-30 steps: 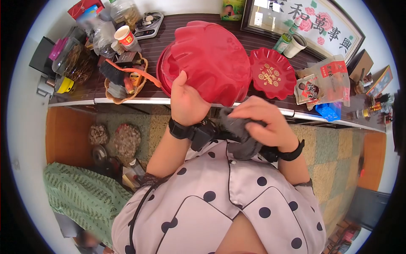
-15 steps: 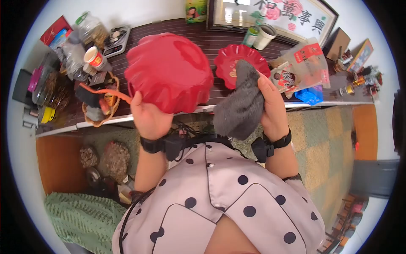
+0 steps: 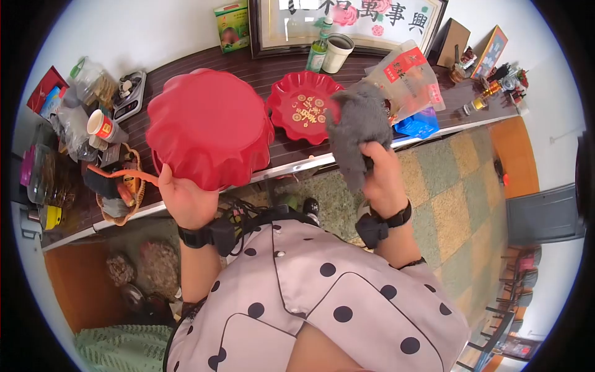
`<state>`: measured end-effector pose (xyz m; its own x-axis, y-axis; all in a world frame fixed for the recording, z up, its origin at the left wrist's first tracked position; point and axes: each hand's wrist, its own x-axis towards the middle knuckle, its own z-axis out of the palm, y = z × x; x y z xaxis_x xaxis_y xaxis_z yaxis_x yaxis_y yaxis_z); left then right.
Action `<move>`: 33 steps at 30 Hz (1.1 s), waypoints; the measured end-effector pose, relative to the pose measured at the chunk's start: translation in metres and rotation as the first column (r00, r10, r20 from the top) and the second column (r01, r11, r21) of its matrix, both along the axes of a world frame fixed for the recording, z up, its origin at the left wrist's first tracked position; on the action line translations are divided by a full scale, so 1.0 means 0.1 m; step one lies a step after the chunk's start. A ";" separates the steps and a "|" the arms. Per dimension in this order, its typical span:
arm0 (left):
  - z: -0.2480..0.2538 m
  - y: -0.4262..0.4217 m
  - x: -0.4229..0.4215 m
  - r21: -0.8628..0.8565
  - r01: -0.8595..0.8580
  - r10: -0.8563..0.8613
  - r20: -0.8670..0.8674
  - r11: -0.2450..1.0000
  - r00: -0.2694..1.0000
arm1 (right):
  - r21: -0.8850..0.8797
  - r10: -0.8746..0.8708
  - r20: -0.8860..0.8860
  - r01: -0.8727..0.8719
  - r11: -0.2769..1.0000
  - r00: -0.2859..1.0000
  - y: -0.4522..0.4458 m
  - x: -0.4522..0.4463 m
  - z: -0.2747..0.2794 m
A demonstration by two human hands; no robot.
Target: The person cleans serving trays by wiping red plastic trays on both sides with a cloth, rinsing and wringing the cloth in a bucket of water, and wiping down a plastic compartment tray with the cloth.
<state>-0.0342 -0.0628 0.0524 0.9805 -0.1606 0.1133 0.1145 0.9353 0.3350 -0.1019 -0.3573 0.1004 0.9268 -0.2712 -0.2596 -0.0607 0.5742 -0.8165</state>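
A large red scalloped bowl, its smooth underside facing up, is held at its near rim by my left hand; the thumb lies on the outside and the other fingers are hidden beneath. My right hand is closed round a bunched dark grey cloth, which stands up from the fist near the table edge. Between the two, a smaller red scalloped plate with gold markings lies on the dark striped table.
At the left are a wicker basket with a brush, a paper cup and a scale. A green bottle, a white cup and a plastic snack bag stand behind and right, before a framed picture.
The grey cloth, earlier low by my body, has been lifted up and to the right in my right hand. The view has turned right, and the bowl, still in my left hand, appears further left.
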 end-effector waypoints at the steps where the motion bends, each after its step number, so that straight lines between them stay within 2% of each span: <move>1: 0.02 -0.01 -0.01 0.036 -0.029 0.030 -0.030 0.999 0.999 | -0.152 -0.038 0.059 0.047 0.987 0.998 -0.02 -0.01 -0.04; 2: 0.04 -0.02 -0.03 0.073 -0.062 0.067 -0.060 0.995 0.996 | -0.154 -0.032 0.061 0.041 0.987 0.998 -0.04 -0.02 -0.03; 3: 0.02 -0.03 -0.03 0.074 -0.074 0.078 -0.060 0.995 0.995 | -0.306 0.011 0.071 0.011 0.952 0.997 -0.08 -0.05 -0.02; 4: -0.01 -0.02 -0.03 -0.002 0.018 -0.018 -0.003 1.000 1.000 | -0.445 0.062 0.076 -0.021 0.895 0.995 -0.11 -0.07 -0.02; 5: -0.02 0.03 -0.03 -0.064 0.105 -0.101 0.061 0.992 0.993 | -0.438 0.104 0.102 -0.049 0.897 0.989 -0.15 -0.06 -0.05; 10: 0.02 0.00 -0.04 -0.022 0.011 -0.011 0.006 1.000 1.000 | -0.402 0.181 0.199 -0.088 0.911 0.963 0.04 0.04 -0.08; 12: 0.00 0.03 -0.05 -0.016 -0.001 0.001 0.011 1.000 1.000 | -0.463 0.194 0.255 -0.056 0.884 0.947 0.10 0.06 -0.12; 14: -0.01 0.04 -0.04 -0.084 0.039 -0.034 0.057 0.996 0.998 | -0.445 0.172 0.285 -0.028 0.895 0.943 0.24 0.11 -0.08; 17: -0.04 0.05 -0.03 -0.098 0.055 -0.048 0.070 0.994 0.996 | -0.451 0.072 0.256 0.054 0.891 0.964 0.29 0.16 -0.07; 19: -0.05 0.06 -0.03 -0.097 0.059 -0.051 0.083 0.994 0.995 | -0.464 -0.035 0.323 0.191 0.865 0.946 0.32 0.20 -0.08; 20: -0.04 0.06 -0.03 -0.121 0.082 -0.074 0.064 0.989 0.995 | -0.461 -0.032 0.320 0.185 0.868 0.947 0.31 0.21 -0.08; 22: -0.02 0.05 -0.04 -0.137 0.087 -0.082 0.038 0.987 0.996 | -0.613 -0.081 0.310 0.264 0.745 0.947 0.30 0.22 -0.10; 24: 0.01 0.01 -0.05 -0.080 0.043 -0.052 -0.117 0.996 0.992 | -0.639 -0.061 0.318 0.261 0.724 0.946 0.36 0.22 -0.10; 29: 0.04 -0.09 -0.06 -0.126 0.082 -0.093 -0.087 0.989 0.992 | -0.702 0.011 0.366 0.269 0.659 0.930 0.49 0.22 -0.21; 31: 0.08 -0.15 -0.07 -0.095 0.115 -0.117 -0.015 0.989 0.993 | -0.807 0.138 0.317 0.190 0.559 0.938 0.59 0.20 -0.20; 33: 0.06 -0.20 -0.11 -0.106 0.137 -0.138 -0.004 0.985 0.990 | -0.815 0.171 0.276 0.135 0.564 0.946 0.67 0.22 -0.24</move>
